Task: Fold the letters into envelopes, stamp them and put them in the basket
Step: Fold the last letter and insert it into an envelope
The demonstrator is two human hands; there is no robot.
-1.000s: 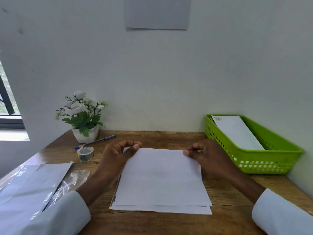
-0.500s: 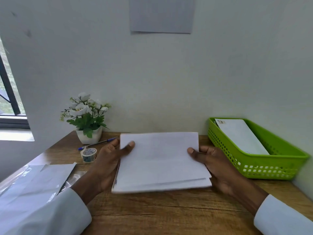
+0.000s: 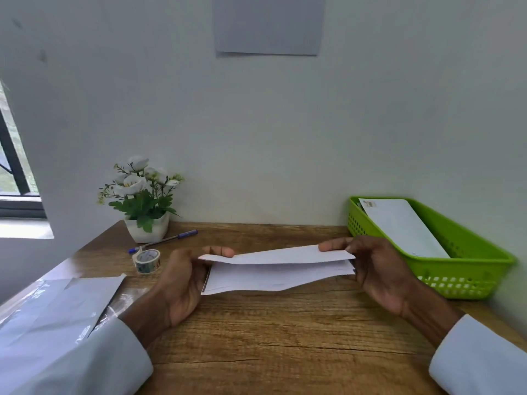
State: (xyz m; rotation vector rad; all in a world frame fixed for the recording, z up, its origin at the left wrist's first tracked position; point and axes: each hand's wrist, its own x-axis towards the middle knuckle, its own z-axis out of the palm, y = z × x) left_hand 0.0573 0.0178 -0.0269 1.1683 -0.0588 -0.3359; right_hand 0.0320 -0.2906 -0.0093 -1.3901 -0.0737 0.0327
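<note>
At the near left a pile of blank envelopes [image 3: 57,312] lies on clear plastic wrapping on the wooden desk [image 3: 271,337]. Farther back stand a potted plant [image 3: 144,203], a blue pen [image 3: 164,240] and a roll of tape [image 3: 147,261].

In the middle, the person holds the letter [image 3: 273,270] up off the desk, between both hands. The left hand [image 3: 185,280] pinches its left end, thumb on top at the far corner and fingers curled beneath. The right hand [image 3: 376,269] pinches the right end the same way, thumb over the upper layer. The sheets are bent over, the upper flap lying above the lower part with a gap showing between them, so the fold looks begun but not pressed flat. I judge this to be the folding step of a fresh letter.

The letter's long axis runs left to right, roughly level; the bend runs along that axis and the open edges seem to face near, though I cannot be sure.

Next, I would expect the edges to need squaring up and the crease running down firmly, probably on the desk, before an envelope is taken from the left.

At the far right the green basket [image 3: 467,269] already holds one stamped envelope [image 3: 399,226], leaning in it lengthways.
</note>
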